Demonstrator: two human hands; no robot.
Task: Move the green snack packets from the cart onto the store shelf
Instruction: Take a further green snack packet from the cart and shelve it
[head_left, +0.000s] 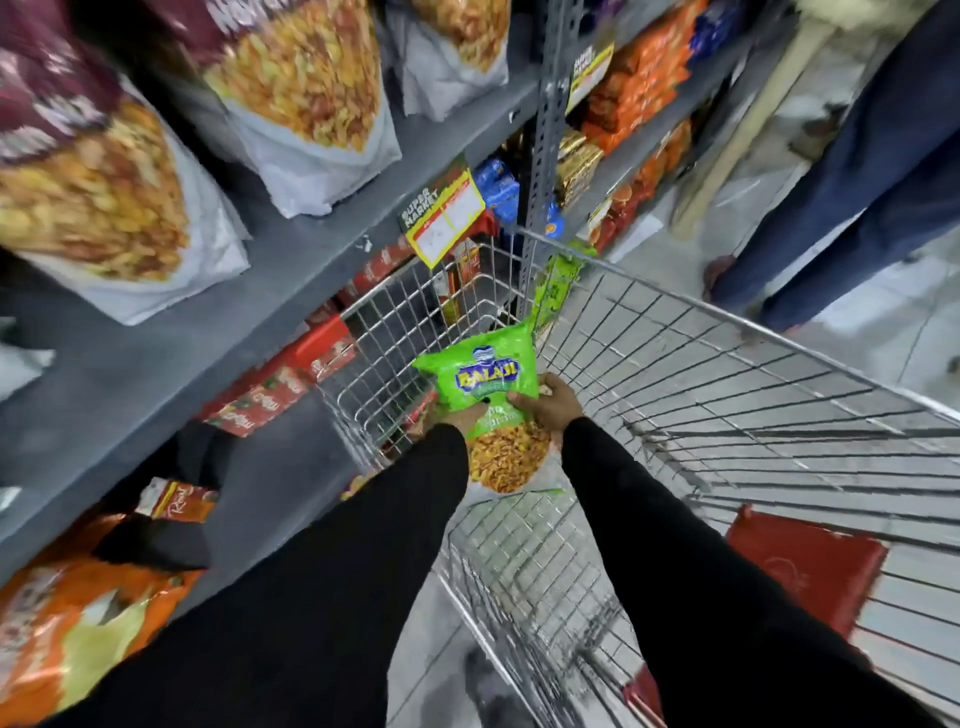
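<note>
While a grey store shelf (291, 291) stacked with big snack bags runs along its left side, a wire cart (727, 374) stands parked close against the shelving, likely so that stock can pass from basket to shelf in one short reach. Beyond the cart's far right rim, another person in dark blue trousers (852, 176) stands in the aisle. Inside the cart, near its left wall, a green snack packet (485, 379) is held up off the basket floor between two black-sleeved arms, its printed face turned toward the camera, apparently so the label can be checked and faced outward. A second green snack packet (553, 291) leans upright in the cart's far corner, propped by the wire, waiting its turn. A red flap (800, 566) hangs at the cart's near end. The right hand (550, 405) grips the packet's right edge, fingers curled behind, thumb on front; the left hand (454, 418), mostly hidden below the packet, appears closed on its lower left edge.
</note>
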